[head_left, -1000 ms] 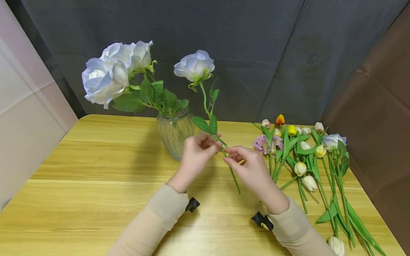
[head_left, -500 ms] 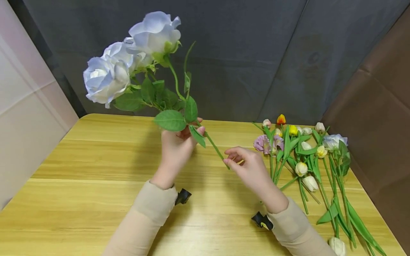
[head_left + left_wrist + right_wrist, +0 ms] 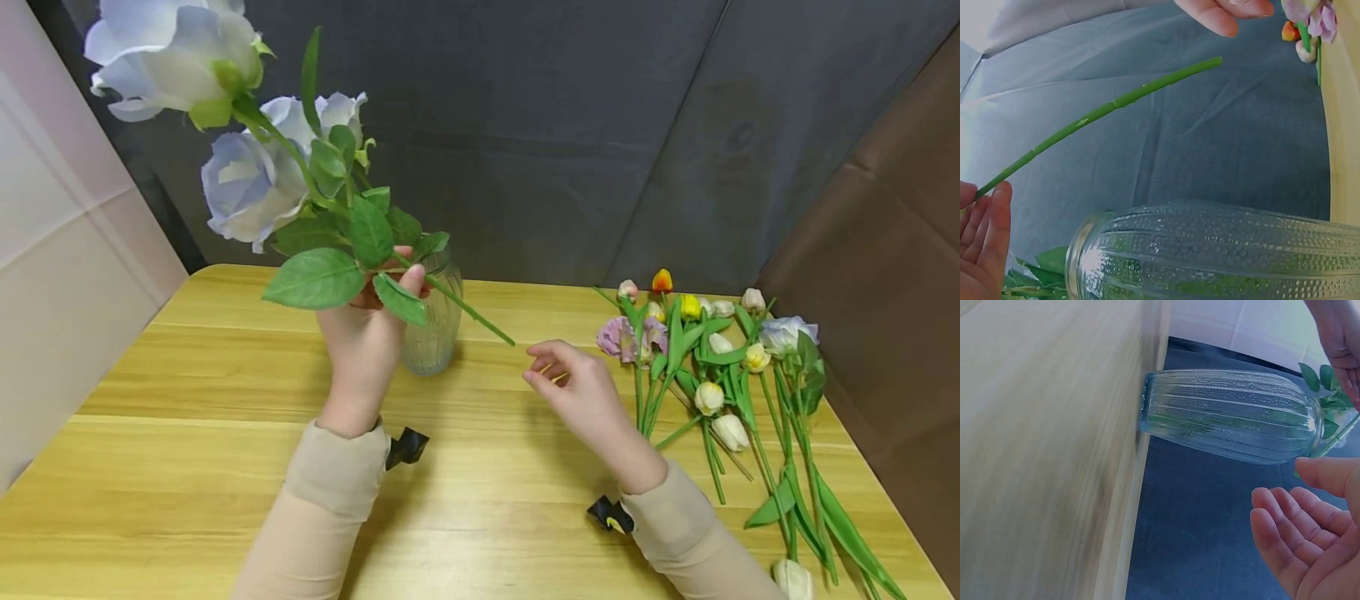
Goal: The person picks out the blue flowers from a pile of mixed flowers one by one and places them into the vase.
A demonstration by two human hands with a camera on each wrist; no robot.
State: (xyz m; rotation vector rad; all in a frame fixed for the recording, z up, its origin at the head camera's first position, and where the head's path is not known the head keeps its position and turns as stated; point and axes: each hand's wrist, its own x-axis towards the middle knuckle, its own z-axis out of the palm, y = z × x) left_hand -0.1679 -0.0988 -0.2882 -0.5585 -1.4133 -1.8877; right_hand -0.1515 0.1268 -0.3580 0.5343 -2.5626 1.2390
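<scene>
My left hand (image 3: 360, 342) pinches a pale blue artificial rose (image 3: 176, 62) by its stem, near the leaves. The bloom leans to the upper left, and the bare stem end (image 3: 1166, 81) slants down to the right. Beside the left hand stands a ribbed glass vase (image 3: 435, 329), partly hidden by that hand and the leaves. More pale blue roses (image 3: 247, 187) stand in the vase, leaning left. My right hand (image 3: 581, 392) hangs over the table, fingers loosely bent with nothing in them, just short of the stem's end.
To the right, artificial tulips (image 3: 708, 398) lie in a loose pile with purple flowers (image 3: 618, 339) and another pale blue rose (image 3: 787, 333). A dark cloth wall (image 3: 540, 150) rises behind the wooden table (image 3: 187, 458).
The left hand has carried the rose leftward, toward the roses in the vase, and tilted its bloom left. The right hand has let go of the stem and stays nearly in place.
</scene>
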